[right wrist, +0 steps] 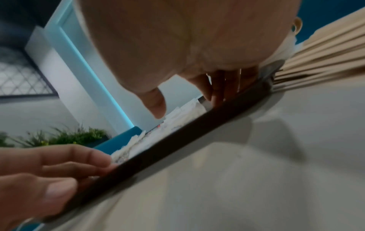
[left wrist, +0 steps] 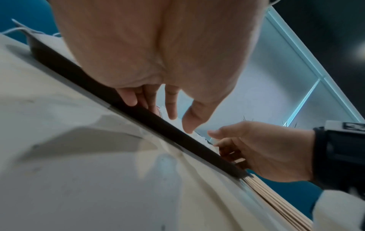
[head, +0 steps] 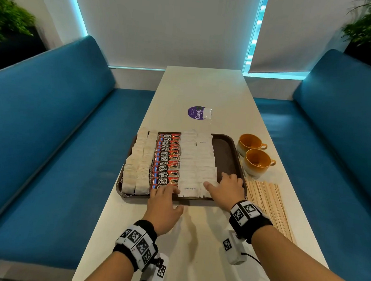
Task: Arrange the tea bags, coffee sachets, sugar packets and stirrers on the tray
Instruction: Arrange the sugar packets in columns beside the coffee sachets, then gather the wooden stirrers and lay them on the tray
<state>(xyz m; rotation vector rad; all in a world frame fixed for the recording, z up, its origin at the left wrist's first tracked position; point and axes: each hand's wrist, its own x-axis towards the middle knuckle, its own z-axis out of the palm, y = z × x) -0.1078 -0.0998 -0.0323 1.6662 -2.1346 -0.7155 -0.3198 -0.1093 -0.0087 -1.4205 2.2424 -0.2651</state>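
A dark brown tray (head: pixel 225 155) lies on the white table (head: pixel 196 238). From left to right it holds two columns of tea bags (head: pixel 138 161), a column of red Kopi Juan coffee sachets (head: pixel 167 158) and two columns of white sugar packets (head: pixel 197 160); its right strip is bare. Wooden stirrers (head: pixel 267 202) lie on the table to the tray's right. My left hand (head: pixel 170 197) reaches over the near rim (left wrist: pixel 138 112), fingers straight on the nearest coffee sachet. My right hand (head: pixel 221 183) lies spread over the nearest sugar packets (right wrist: pixel 187 107), fingers near the bare strip. Neither hand holds anything.
Two orange-lined cups (head: pixel 249 144) (head: pixel 258 163) stand to the right of the tray, behind the stirrers. Farther along the table, a loose white packet (head: pixel 207 113) lies beside a purple sticker (head: pixel 196 112). Blue benches (head: pixel 50 132) flank the table on both sides.
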